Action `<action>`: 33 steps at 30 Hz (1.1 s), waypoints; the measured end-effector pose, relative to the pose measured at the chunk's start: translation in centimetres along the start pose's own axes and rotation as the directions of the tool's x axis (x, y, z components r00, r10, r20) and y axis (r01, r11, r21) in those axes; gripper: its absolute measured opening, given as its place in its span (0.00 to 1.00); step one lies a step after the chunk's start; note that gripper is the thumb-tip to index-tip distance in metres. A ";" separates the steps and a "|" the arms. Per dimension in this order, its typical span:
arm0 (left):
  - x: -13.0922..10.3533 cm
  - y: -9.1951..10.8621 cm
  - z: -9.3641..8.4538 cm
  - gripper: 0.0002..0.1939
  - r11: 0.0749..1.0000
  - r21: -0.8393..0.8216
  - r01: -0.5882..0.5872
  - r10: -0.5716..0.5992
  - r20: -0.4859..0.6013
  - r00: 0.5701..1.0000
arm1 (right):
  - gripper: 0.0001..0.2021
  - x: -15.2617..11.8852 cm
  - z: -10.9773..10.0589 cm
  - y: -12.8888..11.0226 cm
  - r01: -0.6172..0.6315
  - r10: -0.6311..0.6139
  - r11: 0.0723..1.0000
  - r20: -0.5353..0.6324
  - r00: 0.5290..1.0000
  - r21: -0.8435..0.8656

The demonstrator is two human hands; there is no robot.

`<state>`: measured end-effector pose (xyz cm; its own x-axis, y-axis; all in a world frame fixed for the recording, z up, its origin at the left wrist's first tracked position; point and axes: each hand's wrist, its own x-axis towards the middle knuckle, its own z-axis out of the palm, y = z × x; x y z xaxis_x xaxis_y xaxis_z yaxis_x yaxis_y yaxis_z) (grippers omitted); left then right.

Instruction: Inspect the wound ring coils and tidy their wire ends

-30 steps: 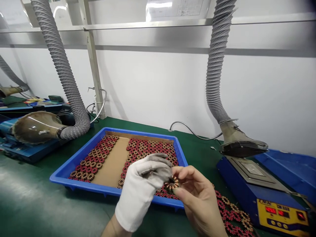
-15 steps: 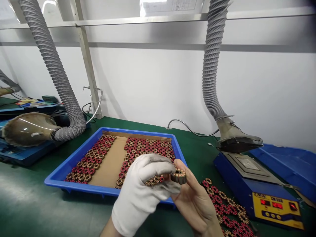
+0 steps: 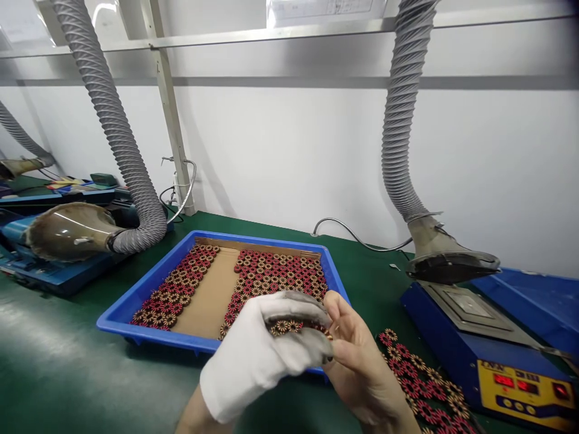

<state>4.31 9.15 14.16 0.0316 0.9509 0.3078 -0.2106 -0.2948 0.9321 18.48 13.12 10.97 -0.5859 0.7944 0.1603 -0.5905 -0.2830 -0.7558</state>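
Note:
My left hand (image 3: 266,352), in a white glove with greyed fingertips, curls its fingers and thumb around a small wound motor stator (image 3: 326,334). Only a sliver of its copper coils shows between the fingers. My bare right hand (image 3: 357,361) closes on the same stator from the right with thumb and fingertips. Both hands are above the front edge of a blue tray (image 3: 158,342). Rows of red and copper-coloured stators (image 3: 262,274) lie in it on brown cardboard, with a bare strip between two groups.
More stators (image 3: 420,377) lie on the green bench to the right. Beyond them stands a blue heating unit (image 3: 452,343) with red digits, beneath an extraction hood (image 3: 452,262). Another hood (image 3: 72,232) hangs at left. A second blue tray (image 3: 538,301) is far right.
The stator has turned and sunk between my fingers, so less of it shows. My right fingertips have closed in towards the gloved ones. The whole view has shifted slightly.

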 end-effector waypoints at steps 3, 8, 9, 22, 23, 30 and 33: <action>0.1 -0.4 0.5 0.07 1.000 0.012 0.020 -0.020 -0.046 0.999 | 0.23 0.2 -0.3 0.4 0.066 -0.066 0.998 0.005 0.998 -0.020; 0.2 -1.0 0.3 0.05 0.985 -0.131 -0.115 0.066 -0.331 0.941 | 0.21 0.1 -0.6 0.1 0.054 -0.051 0.995 0.036 0.998 -0.084; 0.1 -0.8 0.2 0.04 0.980 -0.142 -0.137 0.077 -0.364 0.928 | 0.21 0.1 -0.6 0.0 0.047 -0.044 0.995 0.039 0.998 -0.091; 0.1 0.0 -0.1 0.09 0.998 -0.056 0.010 -0.016 -0.099 0.995 | 0.20 0.0 0.2 -0.3 0.046 -0.049 0.998 -0.057 0.997 -0.049; -0.1 0.1 -0.4 0.09 0.999 -0.043 -0.012 0.007 -0.116 0.993 | 0.19 0.0 0.3 -0.3 0.056 -0.059 0.997 -0.052 0.997 -0.057; -1.1 0.7 -1.8 0.24 0.931 0.344 -0.118 0.131 -0.014 0.991 | 0.22 -0.9 -0.5 -0.9 0.125 -0.207 0.867 -0.121 0.971 -0.483; -0.7 0.4 -1.1 0.17 0.848 0.502 -0.170 0.096 0.169 0.981 | 0.28 -1.2 -1.1 -1.1 0.085 -0.181 0.774 -0.090 0.979 -0.628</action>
<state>3.16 8.44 14.06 0.1759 0.8884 0.4240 0.3066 -0.4587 0.8340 20.45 13.06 10.98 -0.4171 0.8776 0.2364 -0.1585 0.1859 -0.9697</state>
